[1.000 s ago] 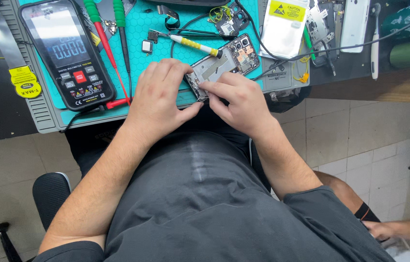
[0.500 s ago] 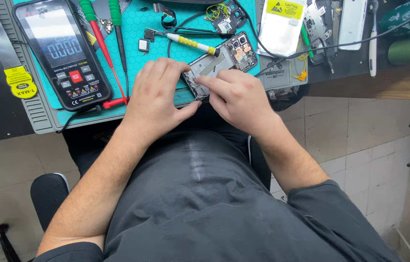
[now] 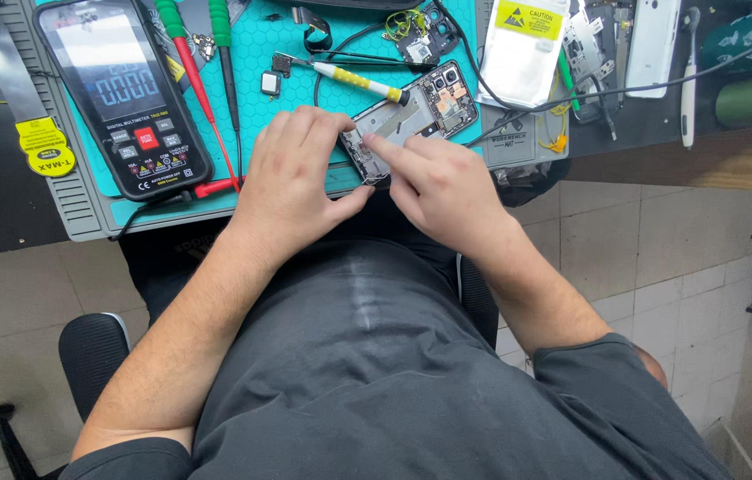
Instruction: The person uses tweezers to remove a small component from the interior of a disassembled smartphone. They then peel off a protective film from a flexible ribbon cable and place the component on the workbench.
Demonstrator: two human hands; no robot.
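- Whereas half a second ago the right forefinger lay curled with the rest over the opened phone [image 3: 407, 116], it now stretches out flat, its tip on the phone's near-left part; the view has also drifted, so the bench sits a little higher and more to the right.
- The left hand [image 3: 292, 182] is much as before: fingers bent over the phone's left end, thumb stretched toward the right hand along the mat's near edge, gripping the phone's end.
- The right hand [image 3: 443, 182] is half closed, forefinger out and pressing, other fingers tucked; it holds no tool.
- The phone lies back-open on the teal mat [image 3: 256, 58], tilted, its camera end up and to the right, its near end between the two hands and partly hidden by them.
- A yellow-handled screwdriver [image 3: 354, 78] lies just beyond the fingertips, its tip touching the phone.
- A black multimeter [image 3: 123, 93] with red probes [image 3: 198, 84] stands well left of the left hand.
- The phone sits near the mat's front edge; a silver antistatic bag [image 3: 523, 49] and cables crowd its right, with barer mat between multimeter and left hand.
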